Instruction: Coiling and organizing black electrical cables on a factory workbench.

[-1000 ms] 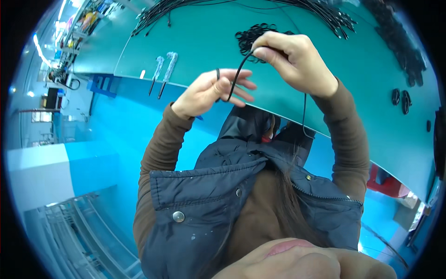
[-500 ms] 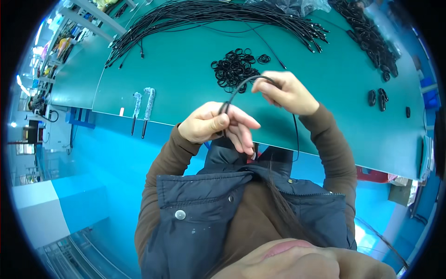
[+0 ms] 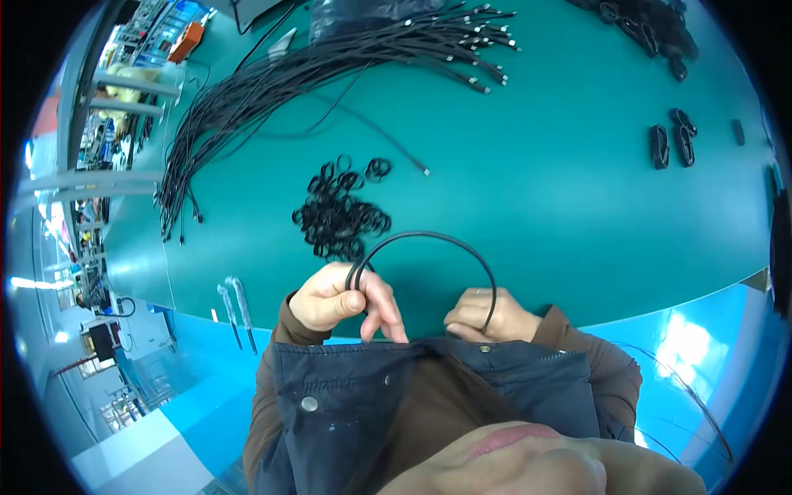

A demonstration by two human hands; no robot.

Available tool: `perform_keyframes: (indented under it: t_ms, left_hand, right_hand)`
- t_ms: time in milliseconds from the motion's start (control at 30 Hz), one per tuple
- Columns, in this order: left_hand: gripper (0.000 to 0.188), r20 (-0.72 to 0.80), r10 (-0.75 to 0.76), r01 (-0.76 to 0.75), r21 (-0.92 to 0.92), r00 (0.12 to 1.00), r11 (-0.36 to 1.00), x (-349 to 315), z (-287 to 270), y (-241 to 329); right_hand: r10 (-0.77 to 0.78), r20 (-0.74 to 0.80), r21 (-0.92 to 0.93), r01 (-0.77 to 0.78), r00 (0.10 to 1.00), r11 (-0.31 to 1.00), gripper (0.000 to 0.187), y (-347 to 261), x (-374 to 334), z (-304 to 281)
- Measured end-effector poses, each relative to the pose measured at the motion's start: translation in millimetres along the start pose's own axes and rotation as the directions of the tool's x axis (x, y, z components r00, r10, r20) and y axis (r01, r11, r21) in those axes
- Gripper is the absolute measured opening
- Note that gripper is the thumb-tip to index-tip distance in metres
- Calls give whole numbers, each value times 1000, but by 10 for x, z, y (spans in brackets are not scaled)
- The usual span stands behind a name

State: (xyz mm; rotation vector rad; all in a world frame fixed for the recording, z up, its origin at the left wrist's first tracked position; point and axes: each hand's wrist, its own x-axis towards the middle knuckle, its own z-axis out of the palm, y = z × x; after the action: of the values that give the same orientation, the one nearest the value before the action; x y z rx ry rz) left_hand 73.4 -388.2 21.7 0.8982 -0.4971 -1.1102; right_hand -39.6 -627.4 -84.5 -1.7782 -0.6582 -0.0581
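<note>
A thin black cable (image 3: 431,235) bows in a wide arc above the table's near edge, running between my two hands. My left hand (image 3: 348,302) pinches a looped part of it between thumb and forefinger, while the other fingers hang loosely downward. Close to the front of my vest, my right hand (image 3: 492,316) is curled closed where the cable's other side comes down. Just beyond my left hand lies a pile of small black rings (image 3: 334,216), with a separate little cluster of rings (image 3: 379,169) beside it. The cable's ends cannot be made out.
A thick bundle of black cables (image 3: 285,87) crosses the far left of the green table (image 3: 528,194). Several coiled cables (image 3: 660,147) lie at the right, and more are heaped at the far right. Two slim tools with wrapped tops (image 3: 237,304) rest at the left front edge.
My right hand has come down toward my body and closed, and the cable now makes a wider arc. My left hand still pinches the loop. The whole view has shifted.
</note>
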Motion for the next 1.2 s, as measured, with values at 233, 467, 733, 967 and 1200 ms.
perform_keyframes:
  t_ms: [233,467,733,967,1200]
  left_hand:
    - [40,-27,-70,72,85,997,994,74,-81,117]
    - [40,-5,127,-127,34,992,991,-510,56,-231]
    - [49,-121,448,-434,128,886,892,-1260,406,-201]
    - [60,-24,423,-419,98,906,903,-1870,885,-268]
    - [51,-37,230,-232,-59,973,971,-2060,932,-424]
  right_hand:
    - [55,40,6,-55,998,998,7,-45,-23,-38]
    - [123,25,94,-125,992,988,15,-139,48,-12]
    - [333,-41,556,-255,942,791,33,-1032,879,396]
    - [-97,-416,-103,59,904,993,15,-1285,1702,960]
    - [-42,-325,-239,-39,945,970,13,-876,1675,1143]
